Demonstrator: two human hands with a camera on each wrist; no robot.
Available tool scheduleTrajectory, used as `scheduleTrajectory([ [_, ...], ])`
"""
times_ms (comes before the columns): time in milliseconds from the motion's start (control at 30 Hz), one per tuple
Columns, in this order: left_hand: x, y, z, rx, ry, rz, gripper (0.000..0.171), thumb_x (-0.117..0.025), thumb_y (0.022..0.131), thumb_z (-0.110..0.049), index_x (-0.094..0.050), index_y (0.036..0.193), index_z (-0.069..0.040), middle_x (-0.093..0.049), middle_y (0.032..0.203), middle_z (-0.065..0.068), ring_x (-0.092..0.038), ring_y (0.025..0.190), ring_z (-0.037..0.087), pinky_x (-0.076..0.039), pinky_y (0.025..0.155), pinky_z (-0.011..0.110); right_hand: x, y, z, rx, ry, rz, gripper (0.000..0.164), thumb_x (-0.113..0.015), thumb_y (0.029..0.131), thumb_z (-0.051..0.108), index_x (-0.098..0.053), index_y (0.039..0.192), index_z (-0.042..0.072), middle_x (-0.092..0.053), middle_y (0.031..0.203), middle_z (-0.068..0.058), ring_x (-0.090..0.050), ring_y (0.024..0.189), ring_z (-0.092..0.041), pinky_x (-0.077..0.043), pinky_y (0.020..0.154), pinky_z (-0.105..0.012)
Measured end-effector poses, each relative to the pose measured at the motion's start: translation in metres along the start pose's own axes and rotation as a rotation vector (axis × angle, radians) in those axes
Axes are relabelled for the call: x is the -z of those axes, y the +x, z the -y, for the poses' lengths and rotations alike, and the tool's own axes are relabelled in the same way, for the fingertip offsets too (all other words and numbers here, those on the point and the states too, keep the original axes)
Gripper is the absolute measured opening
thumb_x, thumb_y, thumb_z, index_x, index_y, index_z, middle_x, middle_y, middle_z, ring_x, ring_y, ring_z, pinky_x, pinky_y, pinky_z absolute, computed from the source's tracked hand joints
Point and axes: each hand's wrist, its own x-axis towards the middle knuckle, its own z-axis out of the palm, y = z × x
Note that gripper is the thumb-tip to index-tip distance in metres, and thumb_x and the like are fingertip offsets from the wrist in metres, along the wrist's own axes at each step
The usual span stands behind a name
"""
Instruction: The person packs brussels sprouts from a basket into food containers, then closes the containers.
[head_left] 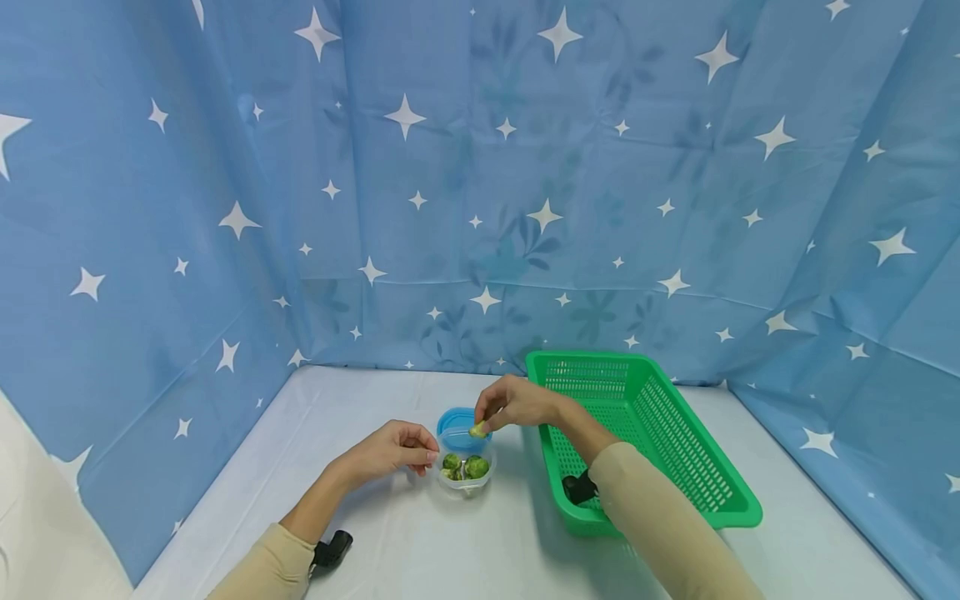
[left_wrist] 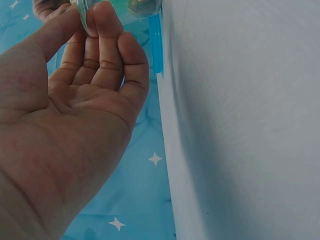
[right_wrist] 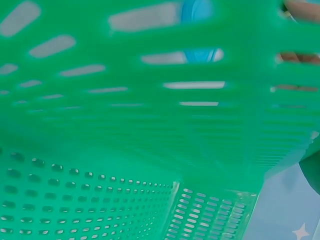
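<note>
A small clear container (head_left: 467, 485) with several green Brussels sprouts (head_left: 477, 467) in it stands on the white table. My left hand (head_left: 393, 450) is at its left side; in the left wrist view the thumb and fingertips pinch the container's rim (left_wrist: 83, 17). My right hand (head_left: 521, 402) pinches a pale yellow-green Brussels sprout (head_left: 477, 430) between thumb and fingers, above and behind the container. The round blue lid (head_left: 454, 417) lies just behind the container, partly covered by the right hand's sprout in the head view.
To the right stands a large green perforated basket (head_left: 558, 467), with my right forearm passing over its near side. Its slotted wall (right_wrist: 150, 125) fills most of the right wrist view. A blue star-patterned curtain (head_left: 450, 208) hangs behind the table (head_left: 360, 392).
</note>
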Motion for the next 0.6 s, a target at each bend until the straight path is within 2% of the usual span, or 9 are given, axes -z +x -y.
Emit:
scheduleTrajectory([
  [133, -0.0004, -0.0001, -0.0006, 0.003, -0.001, 0.000, 0.030, -0.068, 0.103, -0.019, -0.068, 0.117, 0.008, -0.070, 0.092, 0.002, -0.068, 0.083, 0.019, -0.059, 0.082, 0.041, -0.0011, 0.0030, -0.0012, -0.007, -0.018, 0.027, 0.009, -0.076, 0.092, -0.001, -0.078, 0.101, 0.003, -0.079, 0.101, -0.009, -0.076, 0.091, -0.017, -0.061, 0.086, -0.030],
  [600, -0.0005, -0.0008, -0.0014, 0.006, -0.005, 0.001, 0.031, -0.068, 0.102, -0.019, -0.068, 0.116, 0.009, -0.070, 0.091, 0.003, -0.069, 0.083, 0.019, -0.059, 0.082, 0.043, -0.0028, 0.0029, 0.0055, 0.003, -0.041, 0.054, 0.009, -0.076, 0.092, -0.002, -0.079, 0.100, 0.000, -0.079, 0.099, -0.013, -0.076, 0.089, -0.020, -0.061, 0.083, -0.029],
])
